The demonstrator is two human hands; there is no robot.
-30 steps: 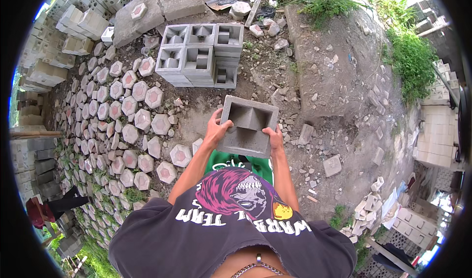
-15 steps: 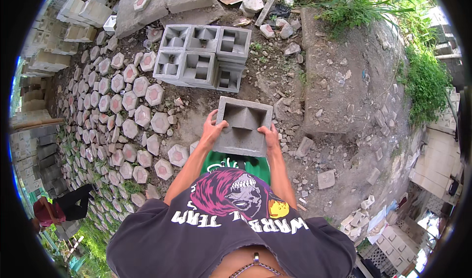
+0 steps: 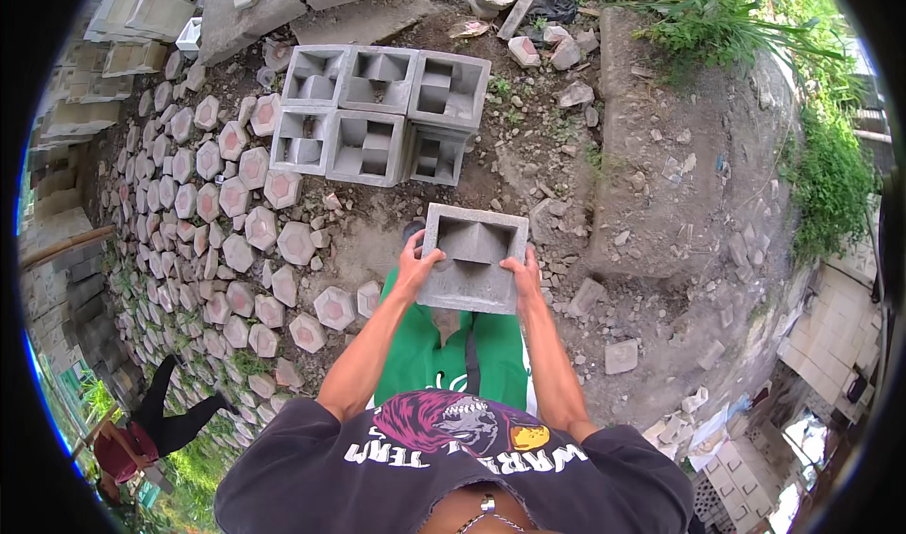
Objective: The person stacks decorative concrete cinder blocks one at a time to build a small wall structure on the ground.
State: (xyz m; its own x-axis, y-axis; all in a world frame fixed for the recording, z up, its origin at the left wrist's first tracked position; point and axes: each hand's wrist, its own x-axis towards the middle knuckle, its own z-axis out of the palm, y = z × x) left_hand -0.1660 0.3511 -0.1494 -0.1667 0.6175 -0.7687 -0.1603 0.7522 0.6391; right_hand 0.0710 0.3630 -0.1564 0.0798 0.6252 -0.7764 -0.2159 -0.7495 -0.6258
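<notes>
Between my two hands I hold a grey concrete block (image 3: 472,293) with a square, recessed opening and a wedge shape inside it. My left hand (image 3: 416,267) grips its left side, thumb over the rim. On the opposite side my right hand (image 3: 522,275) clasps it the same way. The block is in front of my green trousers, off the ground. Beyond it stands a stack of similar grey blocks (image 3: 373,117), set close together with their openings facing up; a lower one shows at the stack's near right.
Hexagonal pavers (image 3: 260,227) cover the ground to the left. A raised concrete slab (image 3: 661,185) lies to the right, with rubble around it. Piled blocks (image 3: 132,20) line the far left. Another person (image 3: 142,444) is at the lower left; plants (image 3: 830,175) grow at the right.
The block and both my hands sit slightly lower and farther right in view. More of my green trousers shows. At the lower left the other person has shifted, legs now farther apart.
</notes>
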